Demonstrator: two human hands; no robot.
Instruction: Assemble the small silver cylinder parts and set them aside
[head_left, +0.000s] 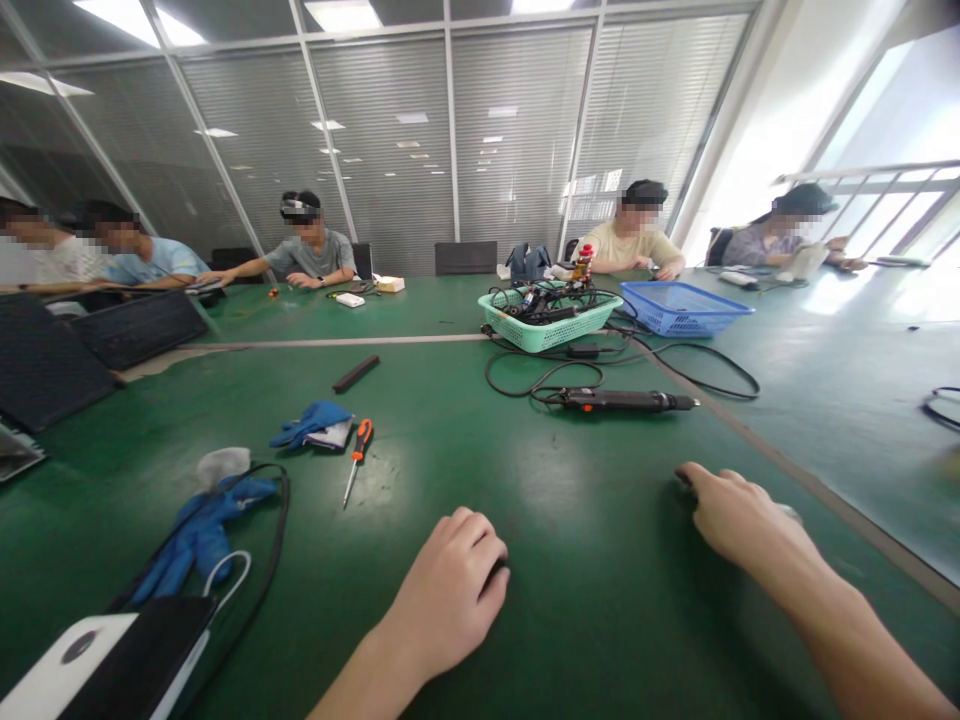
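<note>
My left hand [457,580] rests low over the green table [570,600], its fingers curled. A dark spot shows between thumb and forefinger; I cannot tell whether it is an object or shadow. Further right, my right hand [739,515] is closed, palm down, near the table. Something small and dark shows at its fingertips and a pale bit at its far side; what it holds is mostly hidden. Beyond the hands lies a black electric screwdriver [630,400] with its cable. An orange-handled screwdriver [360,445] lies to the left of them.
A green basket [551,335] full of cables and tools stands beside a blue basket [679,310]. Blue gloves [202,535], a folded blue glove [311,425], a black bar [356,374] and a white-and-black device [112,660] lie left. Several people sit around the table.
</note>
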